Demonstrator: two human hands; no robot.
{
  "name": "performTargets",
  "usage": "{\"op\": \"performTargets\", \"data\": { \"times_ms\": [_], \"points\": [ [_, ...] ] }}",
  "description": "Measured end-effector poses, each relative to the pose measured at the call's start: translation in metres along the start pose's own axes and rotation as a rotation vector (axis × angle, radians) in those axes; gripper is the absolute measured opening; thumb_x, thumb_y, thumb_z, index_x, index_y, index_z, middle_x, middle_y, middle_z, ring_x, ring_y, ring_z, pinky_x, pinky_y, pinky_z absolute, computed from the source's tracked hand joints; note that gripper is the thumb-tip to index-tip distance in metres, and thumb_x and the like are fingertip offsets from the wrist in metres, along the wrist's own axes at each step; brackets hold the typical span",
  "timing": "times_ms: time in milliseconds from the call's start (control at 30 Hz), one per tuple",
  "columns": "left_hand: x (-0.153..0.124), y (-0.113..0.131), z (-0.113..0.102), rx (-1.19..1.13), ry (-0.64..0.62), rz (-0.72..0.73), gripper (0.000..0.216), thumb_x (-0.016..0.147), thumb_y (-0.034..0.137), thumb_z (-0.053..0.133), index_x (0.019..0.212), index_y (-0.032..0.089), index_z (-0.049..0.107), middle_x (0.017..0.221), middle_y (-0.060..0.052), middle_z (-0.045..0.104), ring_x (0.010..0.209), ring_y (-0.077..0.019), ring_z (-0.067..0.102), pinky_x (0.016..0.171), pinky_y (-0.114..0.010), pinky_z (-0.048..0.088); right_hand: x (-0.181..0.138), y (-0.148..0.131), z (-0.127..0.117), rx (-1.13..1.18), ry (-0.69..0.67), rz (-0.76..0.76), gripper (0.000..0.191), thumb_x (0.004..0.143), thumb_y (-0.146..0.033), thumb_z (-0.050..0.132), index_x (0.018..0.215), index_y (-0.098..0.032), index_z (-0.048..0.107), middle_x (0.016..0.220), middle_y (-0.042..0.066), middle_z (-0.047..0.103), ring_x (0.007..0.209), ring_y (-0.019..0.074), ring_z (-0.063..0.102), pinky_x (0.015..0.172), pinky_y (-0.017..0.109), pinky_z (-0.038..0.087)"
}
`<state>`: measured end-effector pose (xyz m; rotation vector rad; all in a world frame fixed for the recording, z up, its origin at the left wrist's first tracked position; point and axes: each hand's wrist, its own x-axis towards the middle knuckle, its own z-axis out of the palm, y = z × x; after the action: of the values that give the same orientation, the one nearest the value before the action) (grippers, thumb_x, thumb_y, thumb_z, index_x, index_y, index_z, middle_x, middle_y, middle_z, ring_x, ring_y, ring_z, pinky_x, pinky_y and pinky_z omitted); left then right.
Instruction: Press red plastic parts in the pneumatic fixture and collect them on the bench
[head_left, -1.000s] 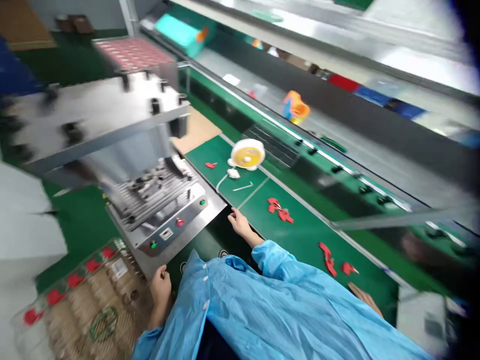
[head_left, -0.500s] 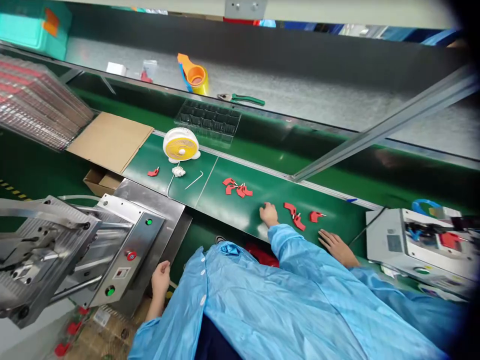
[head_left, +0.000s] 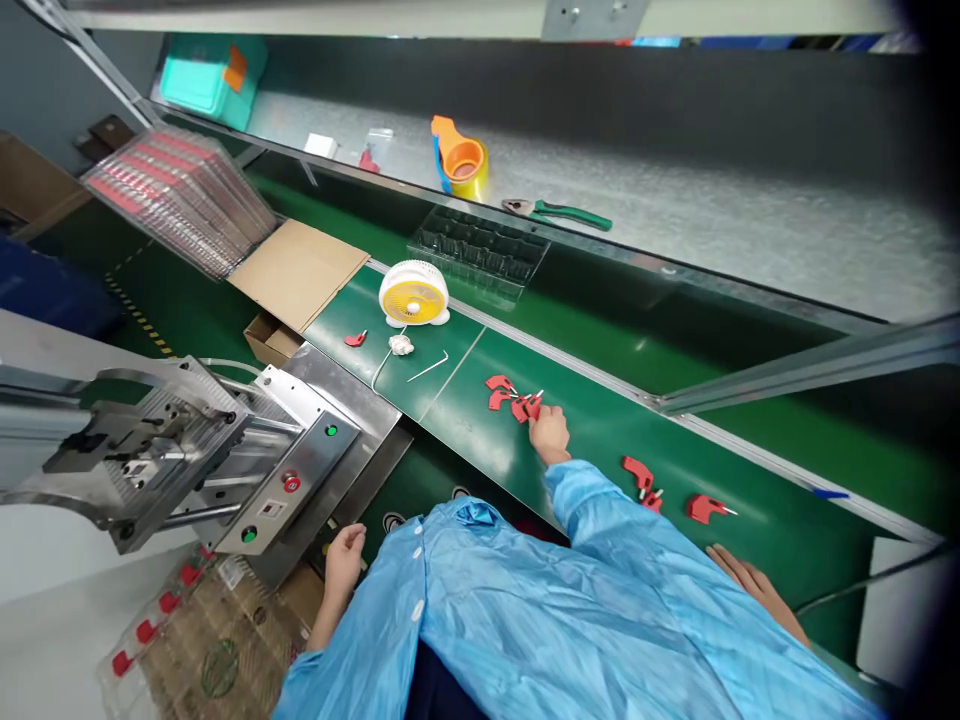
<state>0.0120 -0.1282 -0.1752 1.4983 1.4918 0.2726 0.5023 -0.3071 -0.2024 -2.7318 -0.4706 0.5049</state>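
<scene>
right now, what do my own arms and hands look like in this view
Both sleeves are light blue, loose and wrinkled, matching the coat with white buttons. The left hand and right hand are bare, with no gloves visible. The left forearm shows below its cuff.

The green bench (head_left: 600, 420) carries scattered red parts (head_left: 518, 410), a fan (head_left: 414, 300) (white with yellow grille) and a hex key (head_left: 428, 367).
</scene>
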Motion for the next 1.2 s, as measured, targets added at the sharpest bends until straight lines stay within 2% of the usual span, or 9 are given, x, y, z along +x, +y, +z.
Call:
{"op": "performTargets", "data": {
  "times_ms": [133,300,433,667,767,867,967,1067,1200],
  "points": [
    [0.004,0.057,0.007,-0.091,-0.020,0.158,0.048,0.075,0.059,0.070,0.096,0.016,0.075,0.104,-0.015,0.079,0.099,-0.0297,0.075,0.100,-0.050,0.057,-0.035,-0.050,-0.005,0.087,0.110,-0.343,0.037,0.097,-0.026,0.055,0.132,-0.015,0.062,0.136,0.017,0.057,0.126,0.0283,0.054,0.110,0.043,0.047],
    [0.003,0.157,0.006,-0.082,-0.131,0.550,0.025,0.092,0.032,0.061,0.108,0.018,0.075,0.112,-0.011,0.078,0.102,-0.0221,0.074,0.097,-0.042,0.059,-0.093,-0.148,-0.010,0.388,0.323,-0.947,0.029,0.100,-0.029,0.054,0.126,-0.020,0.066,0.122,0.015,0.065,0.113,0.0284,0.062,0.101,0.049,0.054],
    [0.005,0.199,-0.018,-0.061,-0.121,0.818,0.030,0.093,0.016,0.058,0.118,0.019,0.073,0.120,-0.010,0.075,0.109,-0.0192,0.072,0.099,-0.039,0.060,-0.140,-0.218,-0.017,0.498,0.312,-1.170,0.030,0.101,-0.026,0.057,0.130,-0.024,0.066,0.119,0.013,0.067,0.108,0.0271,0.065,0.094,0.048,0.058],
    [0.001,0.183,-0.091,-0.113,-0.024,1.013,0.045,0.096,0.017,0.059,0.141,0.021,0.061,0.144,-0.013,0.064,0.133,-0.0239,0.062,0.105,-0.040,0.059,-0.220,-0.298,0.003,0.665,0.205,-1.406,0.048,0.101,-0.018,0.057,0.149,-0.028,0.053,0.122,0.013,0.064,0.111,0.0250,0.066,0.093,0.042,0.061],
    [-0.006,0.164,-0.122,-0.065,0.074,1.030,0.044,0.097,0.023,0.063,0.141,0.021,0.061,0.140,-0.014,0.067,0.129,-0.0245,0.066,0.108,-0.042,0.058,-0.253,-0.323,0.020,0.686,0.160,-1.456,0.061,0.102,-0.018,0.056,0.159,-0.031,0.039,0.127,0.012,0.060,0.118,0.0254,0.063,0.098,0.043,0.060],
    [-0.009,0.147,-0.148,-0.056,0.179,0.995,0.043,0.099,0.028,0.064,0.141,0.022,0.062,0.134,-0.013,0.071,0.118,-0.0230,0.072,0.100,-0.039,0.062,-0.278,-0.346,0.035,0.658,0.123,-1.499,0.072,0.103,-0.017,0.054,0.166,-0.033,0.024,0.132,0.014,0.056,0.122,0.0269,0.061,0.098,0.046,0.061],
    [-0.005,0.138,-0.177,-0.001,0.341,1.007,0.039,0.098,0.033,0.066,0.136,0.022,0.065,0.126,-0.012,0.074,0.113,-0.0231,0.072,0.098,-0.040,0.063,-0.292,-0.364,0.045,0.647,0.058,-1.505,0.074,0.103,-0.020,0.054,0.167,-0.032,0.019,0.136,0.017,0.054,0.121,0.0284,0.062,0.097,0.049,0.061],
    [0.006,0.137,-0.210,0.130,0.501,1.018,0.036,0.098,0.033,0.065,0.132,0.021,0.068,0.120,-0.012,0.075,0.112,-0.0234,0.071,0.098,-0.042,0.061,-0.293,-0.373,0.053,0.686,-0.050,-1.493,0.070,0.104,-0.020,0.054,0.165,-0.030,0.022,0.129,0.015,0.059,0.100,0.0231,0.069,0.089,0.044,0.064],
    [0.029,0.145,-0.246,0.323,0.609,0.960,0.028,0.100,0.029,0.062,0.124,0.022,0.074,0.117,-0.010,0.076,0.110,-0.0229,0.069,0.099,-0.042,0.059,-0.288,-0.375,0.060,0.714,-0.151,-1.501,0.065,0.105,-0.022,0.052,0.163,-0.028,0.025,0.116,0.011,0.067,0.085,0.0209,0.070,0.080,0.041,0.065]
  ]
}}
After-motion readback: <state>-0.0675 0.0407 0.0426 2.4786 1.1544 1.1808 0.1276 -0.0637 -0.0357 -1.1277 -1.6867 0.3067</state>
